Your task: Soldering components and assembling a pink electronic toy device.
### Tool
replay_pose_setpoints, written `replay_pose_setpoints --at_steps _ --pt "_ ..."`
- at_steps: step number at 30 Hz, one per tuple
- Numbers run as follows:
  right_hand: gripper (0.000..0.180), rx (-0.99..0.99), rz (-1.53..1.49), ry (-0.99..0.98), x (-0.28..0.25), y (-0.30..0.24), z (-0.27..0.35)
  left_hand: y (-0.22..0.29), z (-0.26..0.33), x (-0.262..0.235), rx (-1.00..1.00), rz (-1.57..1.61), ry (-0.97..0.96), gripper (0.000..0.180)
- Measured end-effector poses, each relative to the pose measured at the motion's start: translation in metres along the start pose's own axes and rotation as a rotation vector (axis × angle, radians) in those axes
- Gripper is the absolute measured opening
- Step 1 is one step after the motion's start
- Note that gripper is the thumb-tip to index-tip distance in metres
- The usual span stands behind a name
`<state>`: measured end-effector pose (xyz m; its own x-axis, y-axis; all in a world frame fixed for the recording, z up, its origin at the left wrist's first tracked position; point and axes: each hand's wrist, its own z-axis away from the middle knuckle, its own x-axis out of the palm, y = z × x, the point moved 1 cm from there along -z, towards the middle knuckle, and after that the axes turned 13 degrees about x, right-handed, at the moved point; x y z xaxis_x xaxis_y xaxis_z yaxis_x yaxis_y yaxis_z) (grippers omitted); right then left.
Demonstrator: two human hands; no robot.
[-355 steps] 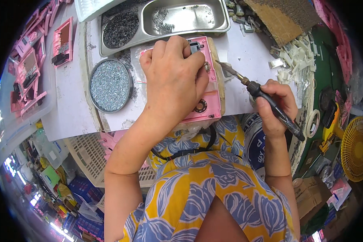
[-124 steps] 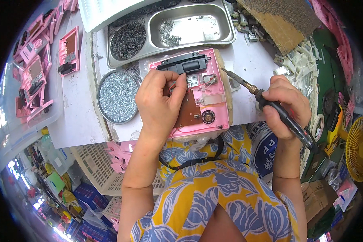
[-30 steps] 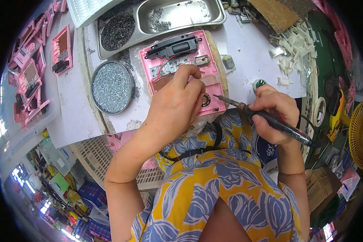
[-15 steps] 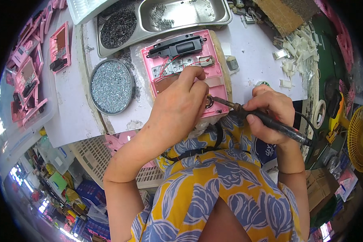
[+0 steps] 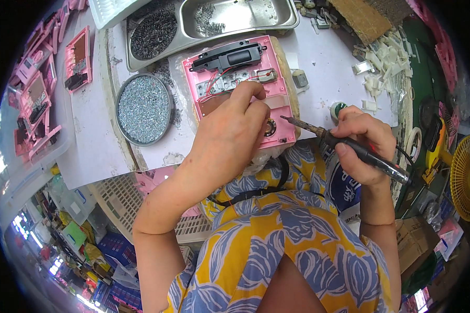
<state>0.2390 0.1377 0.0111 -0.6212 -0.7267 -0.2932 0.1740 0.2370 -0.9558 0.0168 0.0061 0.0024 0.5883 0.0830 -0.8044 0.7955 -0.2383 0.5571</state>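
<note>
A pink plastic case [image 5: 284, 116] lies open on a padded, plastic-wrapped block in front of me. Inside it are a long black module [image 5: 238, 57], a silvery metal strip with red wires [image 5: 212, 86], and a small round speaker-like part [image 5: 270, 127]. My left hand [image 5: 227, 125] rests over the case with fingers curled together beside the round part; whatever its fingertips hold is hidden. A soldering iron [image 5: 324, 134] is gripped in my right hand [image 5: 368, 138]. Its tip points left and stands just right of the round part, apart from it.
On the left stands a round tin of small silvery pins [image 5: 143, 109]. A steel tray [image 5: 185, 39] with dark springs is behind. White plastic parts [image 5: 384, 62] lie at right, near a small green-and-white roll [image 5: 337, 109]. Pink cases [image 5: 36, 104] are piled at far left.
The soldering iron's tip has pulled back from the round part, up and to the right, with my right hand shifting slightly right. My left hand stays nearly in place.
</note>
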Motion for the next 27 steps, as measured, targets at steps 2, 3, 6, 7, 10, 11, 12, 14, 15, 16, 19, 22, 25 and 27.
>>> replay_pose_setpoints --at_steps 2,3,6,7,10,11,12,14,15,16,19,22,25,27 --pt "0.021 -0.024 -0.002 -0.005 -0.001 0.002 -0.001 0.0 0.002 0.0 -0.004 0.005 0.004 0.015" --pt "0.021 -0.028 -0.002 -0.001 -0.003 0.002 -0.001 -0.001 0.002 0.0 0.0 0.013 0.007 0.015" --pt "0.021 -0.042 0.008 -0.008 -0.003 -0.001 -0.003 -0.002 0.002 0.001 0.014 0.019 0.01 0.013" --pt "0.02 -0.048 0.019 -0.02 -0.003 0.0 -0.004 -0.002 0.002 0.001 0.018 0.008 0.007 0.013" --pt "0.02 -0.065 0.066 -0.065 -0.004 0.0 -0.006 -0.001 -0.001 -0.001 0.038 -0.017 -0.017 0.013" --pt "0.02 -0.064 0.073 -0.068 -0.003 -0.001 -0.007 0.0 -0.003 -0.002 0.046 -0.024 -0.028 0.014" --pt "0.021 -0.065 0.078 -0.074 -0.002 -0.001 -0.007 0.001 -0.005 -0.004 0.05 -0.031 -0.051 0.015" --pt "0.021 -0.068 0.093 -0.085 -0.002 -0.002 -0.008 0.002 -0.01 -0.009 0.058 -0.044 -0.098 0.015" --pt "0.021 -0.07 0.103 -0.092 -0.002 -0.002 -0.008 0.002 -0.011 -0.01 0.074 -0.062 -0.113 0.016" --pt "0.022 -0.073 0.112 -0.098 -0.001 -0.002 -0.008 0.001 -0.013 -0.01 0.089 -0.079 -0.128 0.016" --pt "0.022 -0.063 0.102 -0.095 0.001 -0.003 -0.009 0.004 -0.019 -0.014 0.13 -0.079 -0.147 0.014" --pt "0.022 -0.051 0.109 -0.106 0.0 -0.001 -0.009 0.004 -0.025 -0.019 0.128 -0.075 -0.208 0.013" --pt "0.023 -0.029 0.114 -0.096 0.0 -0.001 -0.008 0.002 -0.026 -0.021 0.124 -0.057 -0.235 0.011" --pt "0.023 -0.026 0.111 -0.093 0.0 0.0 -0.009 0.002 -0.026 -0.022 0.127 -0.051 -0.233 0.011"
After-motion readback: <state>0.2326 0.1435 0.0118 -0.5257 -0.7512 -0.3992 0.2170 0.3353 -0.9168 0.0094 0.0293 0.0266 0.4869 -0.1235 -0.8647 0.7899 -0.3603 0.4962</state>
